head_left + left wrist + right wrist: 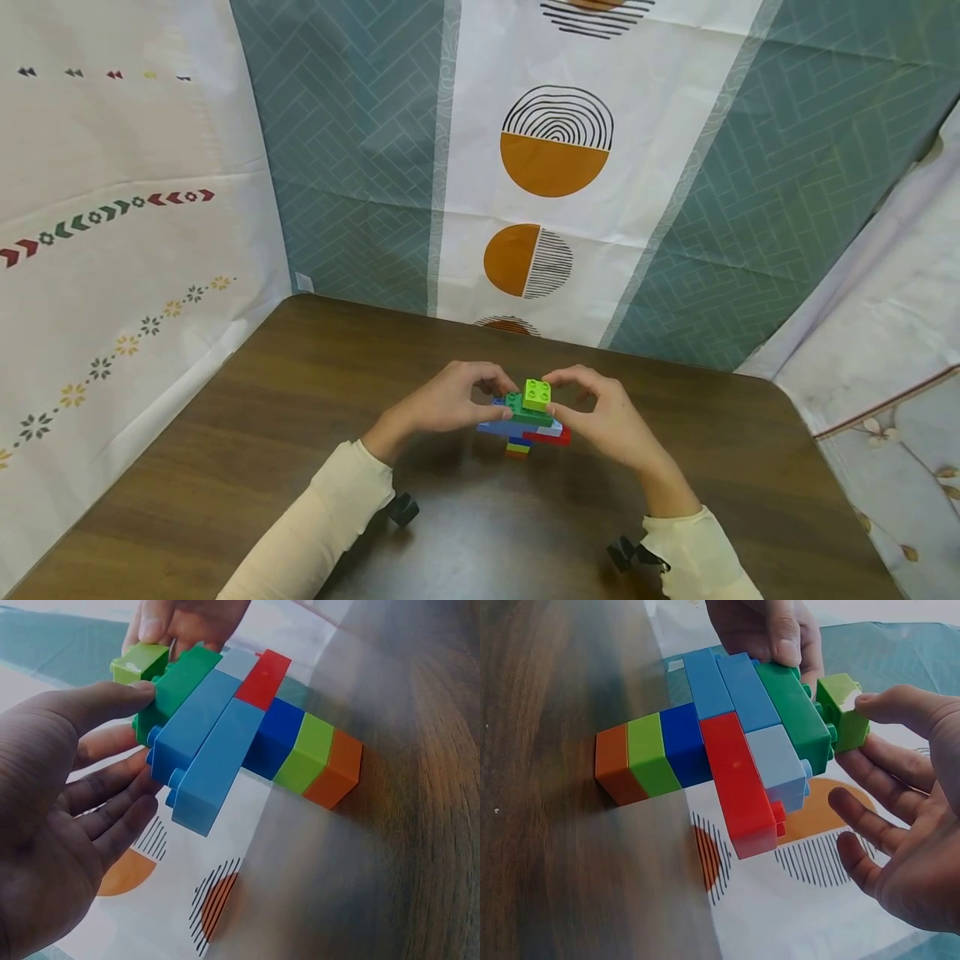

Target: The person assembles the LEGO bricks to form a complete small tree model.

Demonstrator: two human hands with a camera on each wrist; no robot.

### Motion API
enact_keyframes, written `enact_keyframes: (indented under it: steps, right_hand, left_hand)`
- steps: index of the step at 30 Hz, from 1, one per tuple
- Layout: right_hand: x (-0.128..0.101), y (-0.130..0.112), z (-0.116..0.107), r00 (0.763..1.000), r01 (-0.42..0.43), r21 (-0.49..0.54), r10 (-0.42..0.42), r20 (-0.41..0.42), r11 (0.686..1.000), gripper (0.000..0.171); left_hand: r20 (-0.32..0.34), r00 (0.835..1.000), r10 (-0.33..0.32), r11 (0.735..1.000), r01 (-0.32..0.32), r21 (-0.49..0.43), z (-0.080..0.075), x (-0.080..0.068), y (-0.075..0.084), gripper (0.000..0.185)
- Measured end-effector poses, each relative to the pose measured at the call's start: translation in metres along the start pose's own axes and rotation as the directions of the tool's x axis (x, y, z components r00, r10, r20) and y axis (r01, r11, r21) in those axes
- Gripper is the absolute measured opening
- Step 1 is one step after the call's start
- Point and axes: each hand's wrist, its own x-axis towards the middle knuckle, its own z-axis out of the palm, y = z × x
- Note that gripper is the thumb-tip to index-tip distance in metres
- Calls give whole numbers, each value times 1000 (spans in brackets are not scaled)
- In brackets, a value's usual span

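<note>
A tower of toy building bricks stands on the table between both hands. Its narrow column is an orange brick (615, 765) at the bottom, a lime one (651, 754) and a dark blue one (684, 746). Wider layers rest above: a red brick (735, 780) beside a blue one (709, 682), then a pale blue brick (774, 757) beside another blue one. A green brick (799, 712) lies over these, and my left hand (450, 400) holds its end between thumb and fingers. My right hand (611, 417) pinches a small lime brick (537, 393) at the green brick's studs.
The brown wooden table (225, 467) extends around the tower. Behind it hangs a patterned cloth (375, 167), with a white cloth (112, 292) on the left and another pale cloth (885, 333) on the right. A dark camera (403, 509) hangs at the left wrist.
</note>
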Motion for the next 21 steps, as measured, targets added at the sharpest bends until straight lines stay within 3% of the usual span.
enact_keyframes:
  steps: [13, 21]
  right_hand:
    - [0, 2, 7, 1000, 26, 19, -27, 9, 999, 30]
    - [0, 1, 9, 1000, 4, 16, -4, 11, 1000, 31]
  left_hand:
    - [-29, 1000, 10, 999, -11, -35, 4, 0, -3, 29]
    - [-30, 999, 16, 1000, -16, -4, 4, 1, -3, 29]
